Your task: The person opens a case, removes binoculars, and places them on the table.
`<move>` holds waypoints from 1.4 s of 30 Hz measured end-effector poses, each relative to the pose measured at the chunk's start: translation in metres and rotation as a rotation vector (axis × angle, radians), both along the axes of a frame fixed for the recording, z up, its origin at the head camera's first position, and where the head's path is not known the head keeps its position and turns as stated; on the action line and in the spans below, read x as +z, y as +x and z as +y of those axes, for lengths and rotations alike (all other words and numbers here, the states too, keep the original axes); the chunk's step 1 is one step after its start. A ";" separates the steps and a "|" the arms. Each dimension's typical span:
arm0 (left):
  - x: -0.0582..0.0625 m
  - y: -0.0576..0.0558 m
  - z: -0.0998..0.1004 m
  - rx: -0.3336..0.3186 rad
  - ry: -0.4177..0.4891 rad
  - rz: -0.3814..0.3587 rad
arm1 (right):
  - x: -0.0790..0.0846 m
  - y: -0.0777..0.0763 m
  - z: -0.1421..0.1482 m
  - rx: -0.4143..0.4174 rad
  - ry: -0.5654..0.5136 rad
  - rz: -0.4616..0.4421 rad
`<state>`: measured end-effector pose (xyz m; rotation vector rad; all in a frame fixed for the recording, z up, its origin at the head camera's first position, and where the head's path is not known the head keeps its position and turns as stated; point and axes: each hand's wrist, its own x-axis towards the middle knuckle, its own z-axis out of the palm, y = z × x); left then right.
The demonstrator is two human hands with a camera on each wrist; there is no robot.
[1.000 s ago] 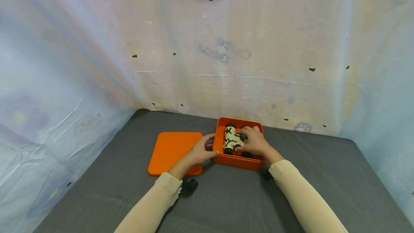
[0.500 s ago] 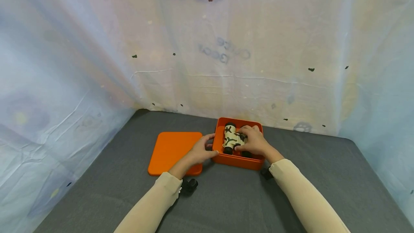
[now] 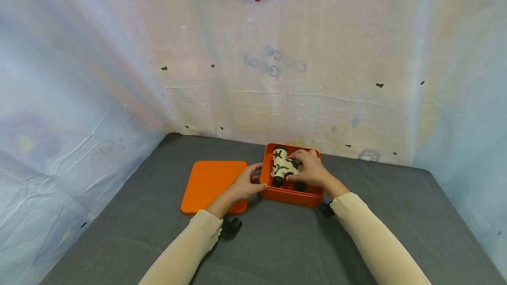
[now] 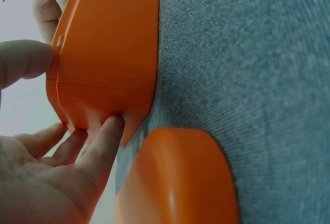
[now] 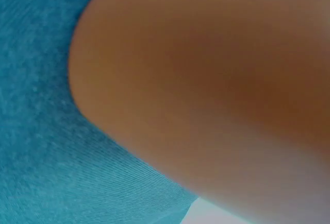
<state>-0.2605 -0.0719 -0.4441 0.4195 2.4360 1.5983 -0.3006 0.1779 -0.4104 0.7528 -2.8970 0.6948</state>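
Observation:
Camouflage-patterned binoculars (image 3: 279, 166) with black ends sit within the orange box (image 3: 291, 197), their right barrel partly hidden by my right hand (image 3: 313, 171). That hand grips them from above, thumb at the near side and fingers over the far side. My left hand (image 3: 243, 184) holds the box's left end. In the left wrist view its thumb (image 4: 23, 62) presses near the rim while the fingers (image 4: 103, 147) touch the end wall. A blurred orange-brown surface fills most of the right wrist view, so the grip is not visible there.
A flat orange lid (image 3: 211, 184) lies on the grey cloth-covered table (image 3: 277, 245), left of the box and partly under my left forearm. Patterned pale curtains (image 3: 301, 65) hang behind and at both sides. Black camera mounts (image 3: 231, 227) are on the wrists.
The binoculars have risen slightly and shifted a little left in my right hand, showing more of the near right black end. My left hand and the box stay nearly still.

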 end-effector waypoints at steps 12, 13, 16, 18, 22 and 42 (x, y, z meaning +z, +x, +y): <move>-0.002 -0.002 -0.001 -0.013 0.005 0.013 | 0.011 0.004 -0.002 0.014 -0.022 0.013; -0.002 -0.002 -0.001 -0.014 0.006 0.013 | 0.011 0.005 -0.002 0.012 -0.020 0.013; -0.002 -0.002 -0.001 -0.009 0.005 0.012 | 0.013 0.006 -0.002 0.003 -0.020 0.009; -0.002 -0.001 -0.001 -0.007 0.006 0.012 | 0.015 0.006 -0.002 -0.002 -0.019 0.006; -0.002 -0.001 -0.001 -0.008 0.002 0.018 | 0.016 0.006 0.000 -0.014 -0.011 0.001; -0.004 -0.001 -0.002 -0.019 0.017 0.019 | 0.026 0.006 0.010 -0.027 -0.031 -0.019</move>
